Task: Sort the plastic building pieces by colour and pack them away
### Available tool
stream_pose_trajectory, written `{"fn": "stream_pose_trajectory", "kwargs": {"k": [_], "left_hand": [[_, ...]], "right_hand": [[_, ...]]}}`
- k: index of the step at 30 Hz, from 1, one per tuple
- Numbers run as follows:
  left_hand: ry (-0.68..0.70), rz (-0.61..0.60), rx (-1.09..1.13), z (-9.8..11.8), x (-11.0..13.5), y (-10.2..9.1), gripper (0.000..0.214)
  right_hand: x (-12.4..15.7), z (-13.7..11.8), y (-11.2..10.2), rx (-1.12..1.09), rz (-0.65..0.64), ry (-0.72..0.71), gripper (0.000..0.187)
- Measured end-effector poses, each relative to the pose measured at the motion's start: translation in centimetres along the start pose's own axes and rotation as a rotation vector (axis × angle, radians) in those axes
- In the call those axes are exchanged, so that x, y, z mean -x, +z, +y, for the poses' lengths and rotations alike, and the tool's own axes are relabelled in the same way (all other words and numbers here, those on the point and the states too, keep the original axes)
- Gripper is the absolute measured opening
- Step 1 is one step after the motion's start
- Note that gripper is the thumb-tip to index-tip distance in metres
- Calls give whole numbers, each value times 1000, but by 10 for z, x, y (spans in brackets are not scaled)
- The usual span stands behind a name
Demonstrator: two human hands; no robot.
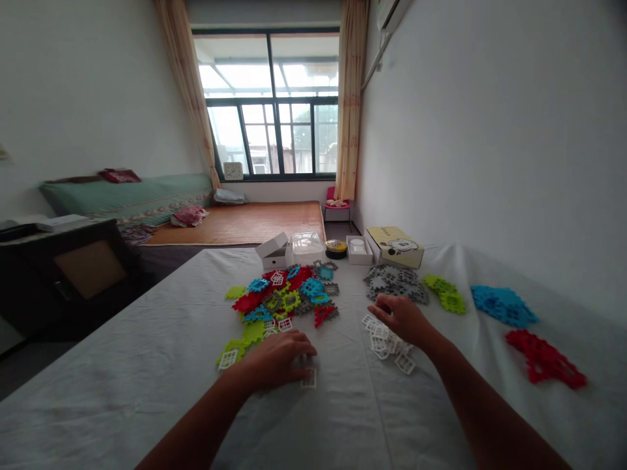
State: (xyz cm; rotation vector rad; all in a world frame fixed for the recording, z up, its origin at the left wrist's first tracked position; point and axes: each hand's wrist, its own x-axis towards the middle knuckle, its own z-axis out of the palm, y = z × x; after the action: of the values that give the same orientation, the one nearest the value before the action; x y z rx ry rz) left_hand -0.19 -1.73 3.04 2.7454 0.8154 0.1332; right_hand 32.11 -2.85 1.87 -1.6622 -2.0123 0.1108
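My left hand (pixel 281 359) is low over the cloth, in front of a mixed heap of coloured plastic building pieces (pixel 290 300). Its fingers are curved and stand apart from the thumb. At the thumb tip is a white lattice window piece (pixel 308 380), overlapped by the thumb; whether it is gripped is unclear. My right hand (pixel 401 318) is above the far edge of a pile of white lattice window pieces (pixel 385 341), its fingers curled together. What they hold, if anything, is hidden. Just beyond lies a pile of grey pieces (pixel 392 282).
Sorted to the right are green pieces (pixel 445 294), blue pieces (pixel 504 305) and red pieces (pixel 546 359). Along the far table edge stand an open white box (pixel 274 251), a clear plastic container (pixel 307 247), a round black-and-yellow tin (pixel 336 249), a small white box (pixel 360 254) and a yellow cartoon box (pixel 396 248).
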Motion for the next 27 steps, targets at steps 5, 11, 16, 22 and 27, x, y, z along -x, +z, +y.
{"fn": "stream_pose_trajectory", "kwargs": {"k": [5,11,16,22,27], "left_hand": [[-34,-9,35,3,1,1,38],[-8,-29,53,3,2,-1,33],[-9,-46,80,6,3,-4,16],[-46,-37,49,11,5,-5,31],[-40,-26,-114,17,1,3,26]], "right_hand": [[5,-32,13,-35,-85,-108,33],[14,-65,22,-90,-178,-220,27],[21,-81,32,-70,-251,-267,23],[24,-92,33,-112,-295,-294,19],[24,-94,33,-132,-285,-280,20]]}}
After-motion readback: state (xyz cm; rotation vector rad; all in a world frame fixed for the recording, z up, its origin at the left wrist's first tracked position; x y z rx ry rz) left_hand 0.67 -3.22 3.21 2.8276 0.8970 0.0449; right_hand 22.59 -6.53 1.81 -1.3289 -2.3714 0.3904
